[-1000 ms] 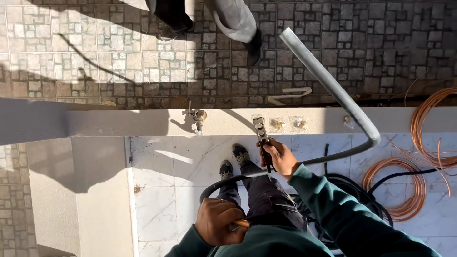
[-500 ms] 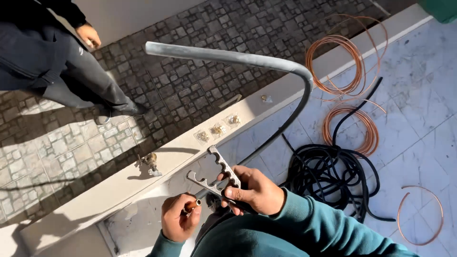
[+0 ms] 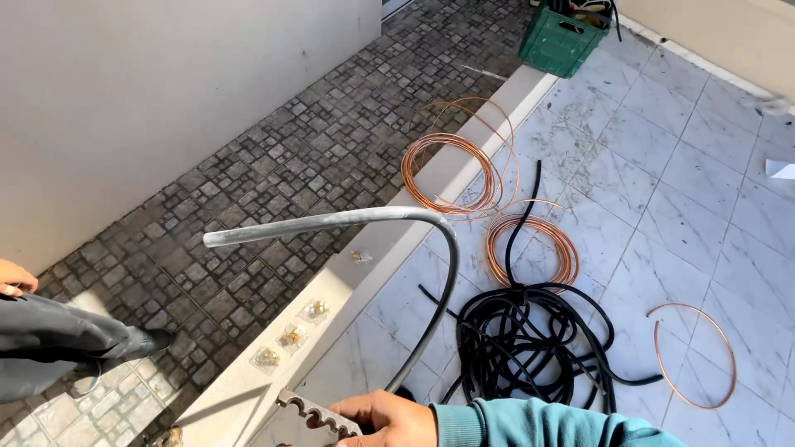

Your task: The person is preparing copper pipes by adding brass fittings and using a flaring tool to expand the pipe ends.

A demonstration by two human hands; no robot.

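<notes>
At the bottom edge, my right hand point(image 3: 385, 418), in a teal sleeve, grips a flat metal clamp bar point(image 3: 310, 412) with a row of round notches along its edge. My left hand is out of view. A grey insulated pipe point(image 3: 331, 222) rises from beside my hand, bends over and points left above the low white ledge point(image 3: 397, 236). Three small brass fittings point(image 3: 290, 335) lie in a row on the ledge just beyond the bar.
Two copper tube coils point(image 3: 451, 170) and a tangled black hose point(image 3: 530, 348) lie on the marble tiles, with a loose copper ring point(image 3: 691, 356) to the right. A green crate point(image 3: 563, 41) stands at the far end. Another person's leg point(image 3: 58, 339) is at left.
The view has swung right and along the ledge. My left hand has dropped out of view. The right hand still holds the clamp bar, now at the bottom edge.
</notes>
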